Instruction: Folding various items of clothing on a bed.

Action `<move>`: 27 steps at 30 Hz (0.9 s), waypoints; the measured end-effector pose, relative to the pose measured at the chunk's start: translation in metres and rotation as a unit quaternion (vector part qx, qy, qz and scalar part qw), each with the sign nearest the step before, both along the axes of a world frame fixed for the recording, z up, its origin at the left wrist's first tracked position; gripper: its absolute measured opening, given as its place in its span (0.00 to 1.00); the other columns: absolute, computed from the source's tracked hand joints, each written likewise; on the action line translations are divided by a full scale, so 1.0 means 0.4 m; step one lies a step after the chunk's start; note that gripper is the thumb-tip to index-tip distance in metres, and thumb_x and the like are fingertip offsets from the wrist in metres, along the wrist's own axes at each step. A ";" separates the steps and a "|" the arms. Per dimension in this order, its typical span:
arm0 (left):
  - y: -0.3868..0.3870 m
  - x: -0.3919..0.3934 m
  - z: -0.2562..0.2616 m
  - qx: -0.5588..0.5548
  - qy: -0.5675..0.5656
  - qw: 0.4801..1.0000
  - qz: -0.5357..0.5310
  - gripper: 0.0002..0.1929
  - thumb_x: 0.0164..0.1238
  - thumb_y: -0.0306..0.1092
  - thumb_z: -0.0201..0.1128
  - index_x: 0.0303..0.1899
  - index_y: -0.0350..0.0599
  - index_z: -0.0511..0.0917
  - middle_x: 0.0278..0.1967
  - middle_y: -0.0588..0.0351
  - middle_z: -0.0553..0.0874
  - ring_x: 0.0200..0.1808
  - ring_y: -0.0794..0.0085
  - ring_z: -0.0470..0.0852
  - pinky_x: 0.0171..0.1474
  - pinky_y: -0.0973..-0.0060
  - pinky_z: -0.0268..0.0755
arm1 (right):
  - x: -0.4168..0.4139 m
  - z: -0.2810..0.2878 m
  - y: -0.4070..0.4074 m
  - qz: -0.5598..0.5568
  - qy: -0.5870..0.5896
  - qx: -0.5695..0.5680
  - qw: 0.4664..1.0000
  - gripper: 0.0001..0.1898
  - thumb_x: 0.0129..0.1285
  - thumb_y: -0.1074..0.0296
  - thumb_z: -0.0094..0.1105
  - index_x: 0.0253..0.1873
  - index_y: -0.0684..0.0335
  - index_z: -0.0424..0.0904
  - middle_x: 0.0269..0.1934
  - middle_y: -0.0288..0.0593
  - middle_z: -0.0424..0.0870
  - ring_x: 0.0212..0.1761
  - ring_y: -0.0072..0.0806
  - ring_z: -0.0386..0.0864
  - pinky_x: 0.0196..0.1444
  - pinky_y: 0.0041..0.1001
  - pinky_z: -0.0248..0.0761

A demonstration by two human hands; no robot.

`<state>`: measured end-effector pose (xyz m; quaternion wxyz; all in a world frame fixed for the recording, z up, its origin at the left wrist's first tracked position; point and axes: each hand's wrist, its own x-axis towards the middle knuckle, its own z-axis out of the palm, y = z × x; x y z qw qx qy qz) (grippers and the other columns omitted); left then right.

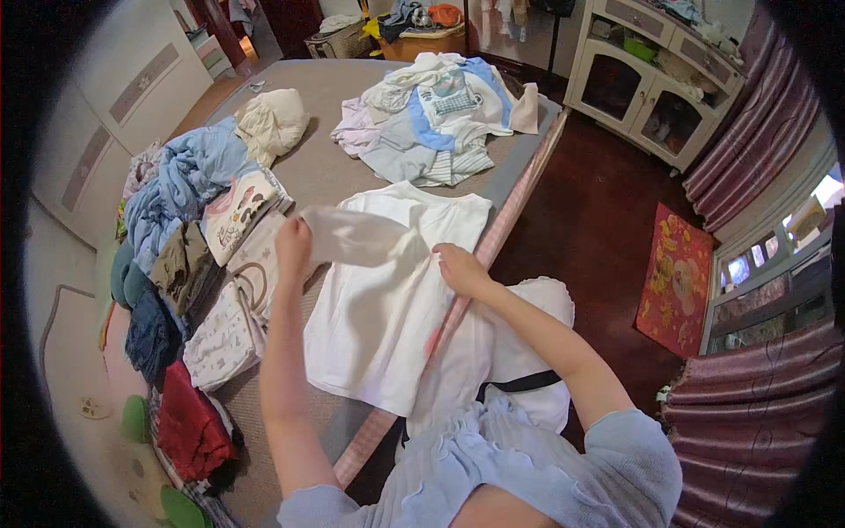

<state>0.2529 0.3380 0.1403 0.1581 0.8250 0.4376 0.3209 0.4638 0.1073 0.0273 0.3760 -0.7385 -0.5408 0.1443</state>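
Note:
A white garment [376, 323] lies spread out before me, over the near edge of a bed [323, 158]. My left hand [295, 241] grips the end of its sleeve [360, 237], which is lifted, stretched sideways and slightly blurred. Against the garment's right part rests my right hand [462, 269], fingers bent; whether they pinch the cloth is unclear. Left of my left hand lie a folded white patterned garment [224, 333] and a folded shirt with a printed picture [239, 214].
Mixed clothes [429, 119] are heaped on the bed's far right. Light blue cloth [198, 165], a cream bundle [272, 122] and a red folded garment [191, 422] line the left side. A white cabinet [650, 86] and a red mat [676, 284] stand and lie to the right.

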 end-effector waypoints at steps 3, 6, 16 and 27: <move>0.133 0.019 0.062 0.054 0.018 0.998 -0.016 0.14 0.64 0.39 0.49 0.35 0.37 0.77 0.33 0.38 0.81 0.38 0.44 0.79 0.40 0.57 0.69 | 0.000 -0.004 0.020 0.074 -0.114 -0.124 0.983 0.23 0.60 0.60 0.54 0.57 0.67 0.69 0.56 0.53 0.73 0.61 0.42 0.69 0.63 0.36 0.61; 0.202 0.070 0.119 0.050 0.045 0.998 -0.007 0.15 0.64 0.40 0.49 0.36 0.38 0.77 0.33 0.39 0.81 0.38 0.44 0.79 0.41 0.55 0.69 | -0.032 -0.022 0.029 0.121 -0.263 -0.077 0.954 0.30 0.60 0.51 0.53 0.64 0.60 0.64 0.66 0.49 0.62 0.70 0.43 0.56 0.69 0.45 0.49; 0.139 0.154 0.203 0.085 0.114 0.989 -0.036 0.18 0.66 0.45 0.48 0.36 0.42 0.80 0.34 0.39 0.82 0.39 0.44 0.81 0.42 0.55 0.71 | -0.067 0.014 0.042 0.147 -0.290 -0.175 0.929 0.39 0.59 0.35 0.45 0.72 0.47 0.51 0.73 0.40 0.49 0.74 0.44 0.44 0.67 0.61 0.35; -0.308 0.019 0.219 0.445 0.086 0.806 -0.381 0.08 0.49 0.35 0.59 0.34 0.53 0.76 0.17 0.64 0.67 0.15 0.75 0.69 0.22 0.74 0.61 | 0.212 -0.050 0.068 0.076 -0.316 -0.110 0.939 0.28 0.62 0.51 0.50 0.62 0.63 0.65 0.67 0.47 0.61 0.71 0.38 0.54 0.68 0.51 0.49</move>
